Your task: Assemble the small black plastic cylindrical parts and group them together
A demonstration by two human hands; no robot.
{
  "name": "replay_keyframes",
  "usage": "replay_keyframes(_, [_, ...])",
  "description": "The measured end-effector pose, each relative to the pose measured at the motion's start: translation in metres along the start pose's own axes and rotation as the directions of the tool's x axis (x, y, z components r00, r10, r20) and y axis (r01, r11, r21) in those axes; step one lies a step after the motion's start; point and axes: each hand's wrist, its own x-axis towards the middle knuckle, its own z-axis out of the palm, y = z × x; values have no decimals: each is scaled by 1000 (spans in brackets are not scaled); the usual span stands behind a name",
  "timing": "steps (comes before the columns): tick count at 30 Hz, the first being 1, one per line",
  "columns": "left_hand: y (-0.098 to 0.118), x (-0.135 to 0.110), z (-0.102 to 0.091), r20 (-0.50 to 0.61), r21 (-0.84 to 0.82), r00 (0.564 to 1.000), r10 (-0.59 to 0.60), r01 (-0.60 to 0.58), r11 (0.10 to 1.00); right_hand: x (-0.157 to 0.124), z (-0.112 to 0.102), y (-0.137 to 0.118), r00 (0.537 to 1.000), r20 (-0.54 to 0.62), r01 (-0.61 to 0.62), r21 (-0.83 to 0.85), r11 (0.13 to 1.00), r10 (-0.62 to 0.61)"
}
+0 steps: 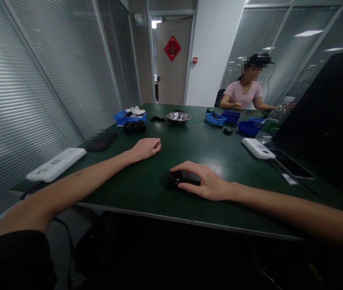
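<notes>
From my end it's one long dark green table (147, 193) with a matte top. Over on the left edge there's a flat white device (55, 164), and a blurred dark slab (100, 141) just past it. Further back are a cluster of black parts (135, 127), a blue tray (118, 118) with white bits in it, and a steel bowl (178, 117). The right side has a few blue bins (249, 127), a clear water bottle (274, 121), and another white device (258, 148) with a phone (292, 164) just beside it. Near the front edge a small black round part (175, 179) sits under my right hand (207, 183), fingers wrapped over it. My left hand (145, 148) rests palm-down on the top, apart from it.
</notes>
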Motion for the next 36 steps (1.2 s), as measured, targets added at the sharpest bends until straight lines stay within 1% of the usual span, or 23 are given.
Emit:
replay_keyframes(3, [1, -1, -1, 7, -14, 1000, 4, -4, 1000, -2, -2, 3, 994, -8, -106, 95, 990, 107])
replay_keyframes(6, [2, -2, -2, 10, -29, 1000, 10, -10, 1000, -6, -7, 11, 983, -36, -172, 162, 972, 180])
replay_keyframes(8, [3, -2, -2, 13, -39, 1000, 14, -14, 999, -10, -11, 15, 977, -36, -202, 124, 971, 208])
replay_keyframes(12, [6, -3, -3, 15, -53, 999, 33, -32, 998, -16, -15, 17, 974, -4, -226, -47, 973, 226])
replay_keyframes(16, [11, -4, -5, 19, -86, 999, 46, -44, 995, -16, -14, 17, 973, -18, -230, -77, 970, 229])
replay_keyframes(18, [18, -7, -9, 17, -126, 999, 40, -38, 991, -16, -14, 17, 973, -19, -230, -80, 970, 229])
replay_keyframes(19, [24, -9, -12, 17, -165, 998, 56, -52, 985, -16, -14, 17, 974, -20, -228, -83, 970, 227])
replay_keyframes(20, [31, -12, -15, 26, -225, 995, 98, -90, 970, -15, -14, 17, 974, -20, -228, -87, 970, 227])
replay_keyframes(21, [39, -15, -19, 39, -299, 985, 170, -151, 942, -16, -13, 17, 974, -20, -228, -90, 969, 227])
replay_keyframes(22, [49, -19, -23, 57, -380, 964, 260, -220, 898, -16, -13, 16, 973, -22, -229, -91, 969, 228])
replay_keyframes(23, [58, -23, -28, 91, -458, 933, 349, -272, 846, -16, -13, 16, 973, -23, -232, -90, 969, 231])
replay_keyframes(24, [68, -28, -31, 125, -511, 903, 411, -297, 807, -16, -13, 16, 972, -26, -234, -86, 968, 233])
replay_keyframes(25, [76, -32, -35, 153, -539, 876, 457, -314, 782, -16, -12, 16, 972, -29, -237, -80, 968, 235])
replay_keyframes(26, [84, -35, -37, 162, -554, 858, 487, -329, 765, -16, -12, 17, 971, -32, -240, -77, 968, 238])
replay_keyframes(27, [90, -38, -39, 154, -563, 854, 497, -338, 754, -17, -11, 17, 970, -36, -244, -76, 967, 242])
replay_keyframes(29, [97, -41, -38, 137, -585, 870, 474, -315, 747, -17, -10, 18, 965, -56, -261, -78, 962, 257])
replay_keyframes(32, [101, -42, -32, 114, -654, 925, 364, -206, 728, -17, -10, 20, 951, -136, -289, -84, 954, 276])
replay_keyframes(34, [102, -42, -27, 106, -750, 957, 270, -101, 654, -18, -11, 21, 940, -198, -299, -90, 950, 278])
replay_keyframes(36, [103, -40, -24, 127, -849, 973, 192, 6, 528, -18, -11, 22, 936, -233, -293, -99, 951, 264])
